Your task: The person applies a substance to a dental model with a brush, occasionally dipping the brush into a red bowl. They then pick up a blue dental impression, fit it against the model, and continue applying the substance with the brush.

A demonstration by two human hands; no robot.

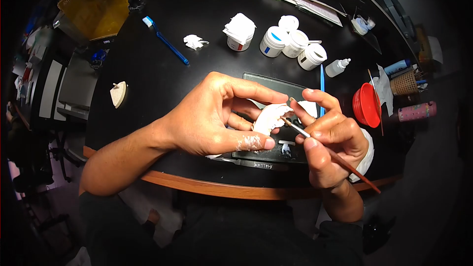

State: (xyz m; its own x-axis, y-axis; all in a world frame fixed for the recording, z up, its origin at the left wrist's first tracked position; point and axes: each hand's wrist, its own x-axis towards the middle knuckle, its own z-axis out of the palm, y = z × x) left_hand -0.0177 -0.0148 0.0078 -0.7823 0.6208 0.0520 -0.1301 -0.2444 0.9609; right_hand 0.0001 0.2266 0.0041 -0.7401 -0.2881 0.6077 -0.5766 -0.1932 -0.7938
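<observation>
Gripping white piece (268, 119) — left hand (209, 113) half-curled, pinching brush (352, 169) — right hand (340, 135)

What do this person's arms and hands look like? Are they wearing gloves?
No gloves: the left hand and right hand are bare. No watch or rings show. White smears mark the left thumb. Dark, plain sleeves leave the forearms uncovered.

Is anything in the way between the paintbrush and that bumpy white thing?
Nothing that I can see. The right hand holds the paintbrush with its tip right at the edge of the white piece, which the left hand holds.
</observation>
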